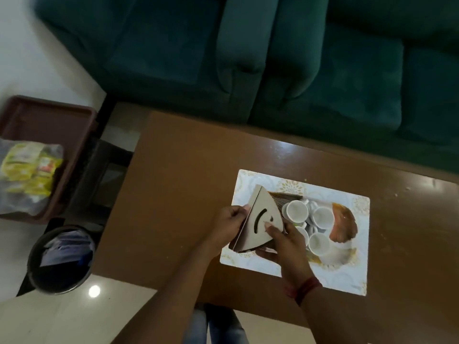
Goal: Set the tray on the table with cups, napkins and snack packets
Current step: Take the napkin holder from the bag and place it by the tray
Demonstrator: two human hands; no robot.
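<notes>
Napkin holder (pixel 258 214) at the tray (pixel 347 269); snacks not yet on it.
At nine o'clock of the table (pixel 173 182), snack packets (pixel 29 167) wait in a brown crate (pixel 49 112). The left hand (pixel 231 224) and right hand (pixel 285 244) both grasp the tilted napkin holder at the tray's nine o'clock end. Cups (pixel 320 217) sit at the holder's three o'clock, seemingly done.

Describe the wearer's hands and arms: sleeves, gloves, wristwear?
No gloves on the left hand or right hand. No sleeves in view on either forearm. A red thread band circles the right wrist; the left wrist wears nothing.
</notes>
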